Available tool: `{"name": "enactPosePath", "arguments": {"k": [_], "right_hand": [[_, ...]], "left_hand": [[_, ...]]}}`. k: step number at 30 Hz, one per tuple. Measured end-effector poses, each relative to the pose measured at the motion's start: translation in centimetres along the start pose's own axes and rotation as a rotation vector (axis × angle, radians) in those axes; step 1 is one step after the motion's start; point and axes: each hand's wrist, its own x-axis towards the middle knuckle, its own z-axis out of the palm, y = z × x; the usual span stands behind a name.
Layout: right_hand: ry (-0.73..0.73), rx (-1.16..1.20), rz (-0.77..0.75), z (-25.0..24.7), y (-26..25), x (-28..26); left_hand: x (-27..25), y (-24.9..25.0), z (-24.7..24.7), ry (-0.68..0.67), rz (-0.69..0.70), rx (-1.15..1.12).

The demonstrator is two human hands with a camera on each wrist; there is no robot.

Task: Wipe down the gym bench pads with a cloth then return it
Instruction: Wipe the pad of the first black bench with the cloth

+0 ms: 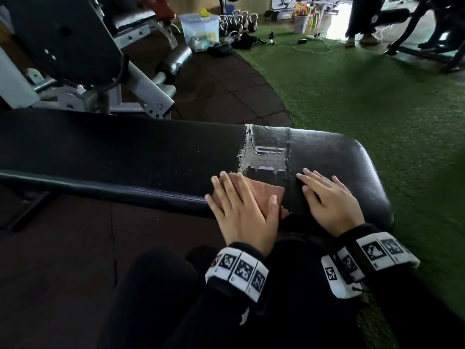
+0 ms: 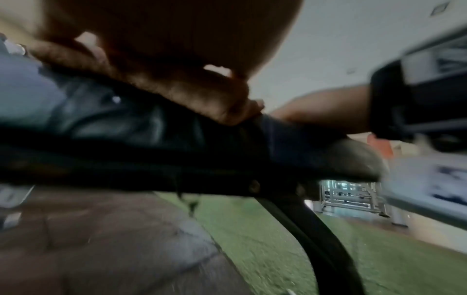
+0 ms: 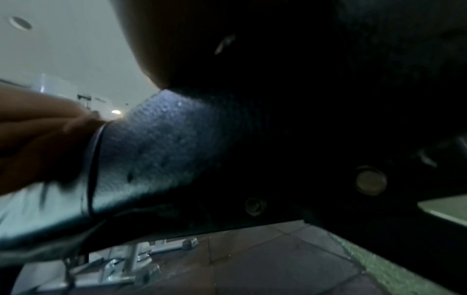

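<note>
Pressing cloth (image 1: 266,191) at pad (image 1: 151,152) edge

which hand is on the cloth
The left hand: it lies flat on the brown cloth, pressing it onto the bench pad. The right hand rests flat on bare pad beside it, with no cloth beneath.

No readable text anywhere; only black-and-white coded squares on the wrist bands (image 1: 237,269), and worn, illegible marks on the bench pad's tape patch (image 1: 268,152)
</note>
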Motion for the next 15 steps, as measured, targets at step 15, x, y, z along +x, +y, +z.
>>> {"name": "enactPosePath", "arguments": {"k": [15], "right_hand": [[0.053,0.017,0.065,-0.2,-0.6,-0.5]], "left_hand": [[-1.9,-1.5,3.5,0.235,-0.178,-0.47]]}}
